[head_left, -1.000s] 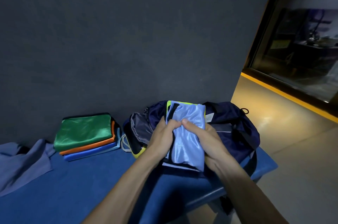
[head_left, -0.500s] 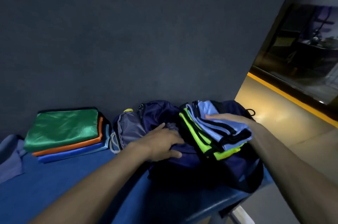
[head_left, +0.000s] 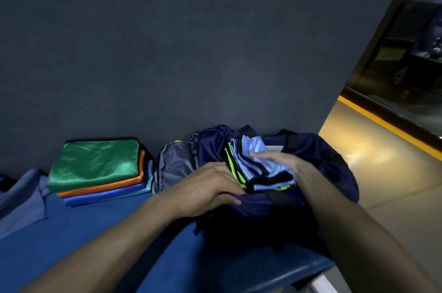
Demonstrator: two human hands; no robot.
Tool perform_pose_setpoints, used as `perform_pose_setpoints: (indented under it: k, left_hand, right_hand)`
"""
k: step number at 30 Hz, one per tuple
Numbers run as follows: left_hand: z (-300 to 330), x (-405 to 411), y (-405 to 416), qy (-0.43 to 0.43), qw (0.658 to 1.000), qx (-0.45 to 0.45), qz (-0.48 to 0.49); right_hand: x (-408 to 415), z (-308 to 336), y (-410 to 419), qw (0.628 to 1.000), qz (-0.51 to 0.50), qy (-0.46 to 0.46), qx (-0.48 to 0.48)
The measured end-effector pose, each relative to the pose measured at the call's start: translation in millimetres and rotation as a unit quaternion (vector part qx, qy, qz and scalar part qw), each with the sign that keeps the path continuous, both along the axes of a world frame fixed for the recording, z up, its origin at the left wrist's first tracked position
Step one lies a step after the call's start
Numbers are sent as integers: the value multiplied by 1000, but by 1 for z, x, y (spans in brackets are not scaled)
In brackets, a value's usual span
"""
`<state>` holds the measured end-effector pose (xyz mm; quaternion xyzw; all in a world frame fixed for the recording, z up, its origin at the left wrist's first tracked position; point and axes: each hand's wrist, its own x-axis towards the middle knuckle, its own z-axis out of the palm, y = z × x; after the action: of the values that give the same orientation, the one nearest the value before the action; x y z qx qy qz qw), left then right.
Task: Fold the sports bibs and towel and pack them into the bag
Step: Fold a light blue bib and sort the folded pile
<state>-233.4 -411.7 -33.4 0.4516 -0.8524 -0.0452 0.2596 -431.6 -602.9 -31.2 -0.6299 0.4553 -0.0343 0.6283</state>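
1. resting at the lower centre of the frame, the left hand (head_left: pixel 208 188) lies palm down on the near edge of the dark blue bag (head_left: pixel 318 168), fingers fairly straight and pressing the fabric, the thumb stretched toward the right.
2. the right hand (head_left: pixel 278 161), just right of centre, holds a folded bundle of bibs (head_left: pixel 257 168) at the bag's opening; its fingers lie across the top of the bundle, and the thumb is hidden, so how tight the hold is cannot be told.
3. the bundle shows light blue layers with black edging and a bright yellow-green layer on its left side; it sits tilted, its lower part inside the bag's mouth.
4. the two hands are near each other but apart, with the bundle's left edge between them.
5. a grey pouch (head_left: pixel 173 168) leans against the bag's left side.
6. left of centre, a second stack of folded bibs (head_left: pixel 98 168) rests on the blue bench (head_left: pixel 71 240), green on top, then orange, then blue.
7. at the far left edge a rumpled grey-blue towel (head_left: pixel 21 199) lies on the bench, unfolded.
8. a dark wall (head_left: pixel 191 53) fills the upper frame.
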Motion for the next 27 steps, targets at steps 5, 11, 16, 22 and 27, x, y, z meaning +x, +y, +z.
perform_pose_setpoints:
  k: [5, 11, 16, 22, 27]
  left_hand:
    - [11, 9, 3, 46, 994, 92, 36]
    - [31, 22, -53, -40, 957, 35, 285]
    - [23, 4, -95, -304, 896, 37, 323]
    - [44, 9, -112, 16, 914, 84, 396]
    - [56, 20, -123, 184, 900, 112, 380]
  right_hand:
    - [-9, 8, 14, 997, -13, 19, 68]
    - [-11, 5, 30, 994, -37, -40, 99]
    - [-8, 24, 50, 998, -36, -45, 39]
    - [-16, -19, 9, 988, -39, -102, 105]
    - [6, -31, 8, 989, -65, -71, 115]
